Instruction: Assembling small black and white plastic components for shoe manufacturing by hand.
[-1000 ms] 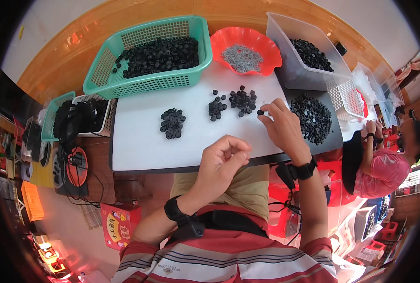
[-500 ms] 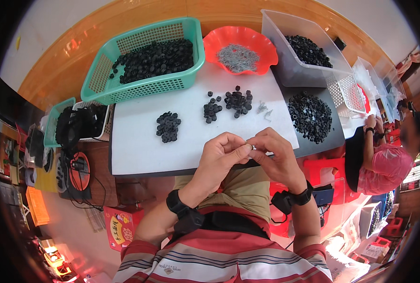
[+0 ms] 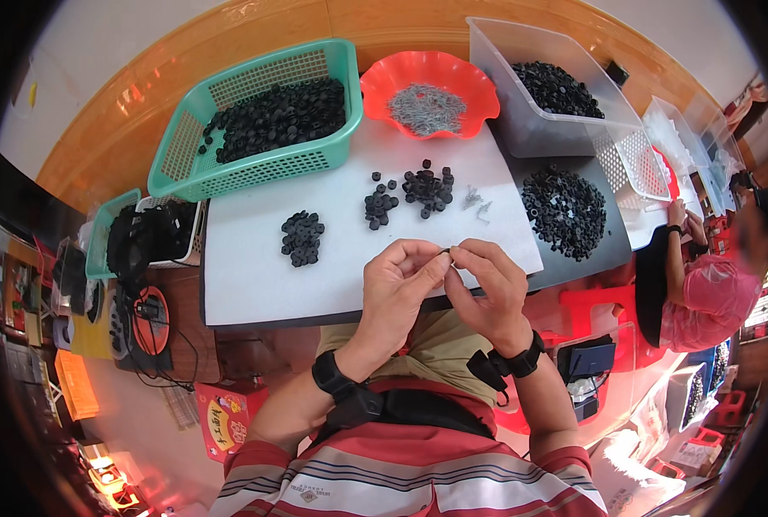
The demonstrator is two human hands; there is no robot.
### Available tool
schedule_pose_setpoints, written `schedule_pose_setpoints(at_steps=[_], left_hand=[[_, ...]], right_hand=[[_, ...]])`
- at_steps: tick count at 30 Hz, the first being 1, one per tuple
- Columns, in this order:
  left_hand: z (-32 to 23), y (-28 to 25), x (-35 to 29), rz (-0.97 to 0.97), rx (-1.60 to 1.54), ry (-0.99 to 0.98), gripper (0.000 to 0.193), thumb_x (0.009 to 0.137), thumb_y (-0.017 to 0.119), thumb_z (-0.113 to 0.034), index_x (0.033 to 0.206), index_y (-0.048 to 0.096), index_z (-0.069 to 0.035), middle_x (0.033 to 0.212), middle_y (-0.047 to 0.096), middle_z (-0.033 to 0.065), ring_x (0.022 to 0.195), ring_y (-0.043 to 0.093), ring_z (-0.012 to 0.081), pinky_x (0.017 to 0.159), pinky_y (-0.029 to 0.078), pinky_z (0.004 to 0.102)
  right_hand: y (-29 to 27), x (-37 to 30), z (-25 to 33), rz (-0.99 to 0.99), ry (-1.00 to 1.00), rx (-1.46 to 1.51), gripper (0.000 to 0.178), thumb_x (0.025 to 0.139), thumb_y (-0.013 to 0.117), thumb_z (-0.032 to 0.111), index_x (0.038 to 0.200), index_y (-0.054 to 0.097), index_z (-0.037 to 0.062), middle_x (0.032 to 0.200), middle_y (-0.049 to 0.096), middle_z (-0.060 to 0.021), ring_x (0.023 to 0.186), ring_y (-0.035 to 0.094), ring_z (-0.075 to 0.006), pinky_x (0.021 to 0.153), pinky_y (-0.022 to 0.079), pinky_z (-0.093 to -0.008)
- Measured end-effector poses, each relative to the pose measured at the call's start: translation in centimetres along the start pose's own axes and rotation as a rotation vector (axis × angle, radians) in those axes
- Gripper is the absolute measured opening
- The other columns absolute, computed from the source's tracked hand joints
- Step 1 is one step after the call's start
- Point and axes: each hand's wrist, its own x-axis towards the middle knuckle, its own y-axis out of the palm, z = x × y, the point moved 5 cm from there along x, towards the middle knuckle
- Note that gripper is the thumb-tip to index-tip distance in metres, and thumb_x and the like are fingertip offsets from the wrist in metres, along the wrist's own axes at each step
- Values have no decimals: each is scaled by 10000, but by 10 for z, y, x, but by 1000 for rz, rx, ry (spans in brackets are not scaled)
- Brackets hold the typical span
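Observation:
Over the near edge of the white mat [image 3: 246, 289], my left hand [image 3: 399, 280] and my right hand [image 3: 492, 280] meet fingertip to fingertip. Both are closed in a pinch on one small black part [image 3: 446, 251], mostly covered by the fingers. Beyond them on the mat lie a pile of small black round pieces [image 3: 302, 239] at the left, a smaller pile [image 3: 380, 207] in the middle and another pile [image 3: 429, 189] beside it. Several thin silvery screws or pins [image 3: 477, 203] are scattered to the right of these piles.
At the back stand a green basket [image 3: 255, 163] of black pieces, a red scalloped bowl [image 3: 479, 76] of silvery metal pins and a clear bin [image 3: 505, 121] of black parts. Black parts [image 3: 565, 211] cover a dark mat at right. A co-worker [image 3: 711, 284] sits far right.
My hands have shifted slightly left and up, still pinched together. The right fingers have straightened somewhat, and the held part now sits higher at the fingertips. The whole view has moved a little.

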Motion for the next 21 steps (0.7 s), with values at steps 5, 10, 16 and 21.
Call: schedule_pose_setpoints(at_steps=[5, 10, 16, 21], left_hand=[[-3, 1, 2, -49, 155, 100, 231, 956, 720, -92, 1139, 655, 34, 1009, 719, 79, 876, 670, 109, 803, 557, 251], [-23, 4, 5, -87, 685, 325, 152, 918, 733, -92, 1045, 715, -11, 957, 736, 66, 902, 668, 141, 801, 544, 297], [-17, 4, 18, -52, 1258, 666, 134, 839, 750, -80, 968, 733, -49, 996, 743, 84, 947, 667, 283, 814, 532, 363], [-20, 10, 14, -58, 1299, 777, 130, 831, 743, -68, 958, 729, -47, 1026, 742, 89, 962, 659, 311, 827, 535, 383]], right_hand=[[-1, -2, -2, -2, 30, 17, 367, 719, 766, -58, 1056, 661, 42, 976, 687, -121, 807, 692, -270, 665, 559, -337], [-7, -5, -14, 34, 71, 34, 358, 702, 760, -46, 1022, 630, 47, 954, 681, -112, 784, 681, -255, 667, 548, -345], [-12, -9, -27, 81, 204, -9, 368, 713, 761, -27, 1038, 610, 52, 893, 651, -86, 713, 637, -229, 627, 520, -349], [-17, -10, -29, 113, 247, -29, 356, 732, 765, -17, 1044, 609, 51, 902, 655, -79, 714, 639, -223, 640, 524, -341]])
